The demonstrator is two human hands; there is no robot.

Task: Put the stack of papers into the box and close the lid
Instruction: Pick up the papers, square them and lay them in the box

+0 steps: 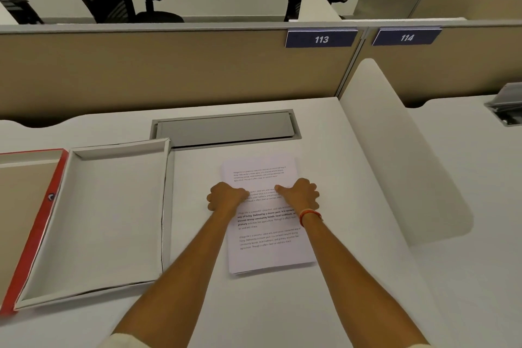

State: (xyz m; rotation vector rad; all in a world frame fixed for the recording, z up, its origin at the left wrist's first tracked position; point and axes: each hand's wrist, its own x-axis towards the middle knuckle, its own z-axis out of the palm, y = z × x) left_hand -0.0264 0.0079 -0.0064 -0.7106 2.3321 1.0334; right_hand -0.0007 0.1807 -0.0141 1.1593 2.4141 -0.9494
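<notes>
A stack of printed white papers (pixel 268 246) lies flat on the white desk, right of centre. My left hand (pixel 224 199) grips the stack's left edge, thumb on the top sheet. My right hand (pixel 300 195) grips the right edge the same way, with an orange band on its wrist. The open white box (pixel 93 288) sits to the left of the papers, nothing inside it. Its red-edged lid (pixel 36 234) lies open further left, joined along the box's left side.
A grey cable hatch (pixel 226 128) is set into the desk behind the box and papers. A tan partition (pixel 141 70) closes the back, and a white divider (pixel 395 155) stands on the right. Office chairs are beyond the partition.
</notes>
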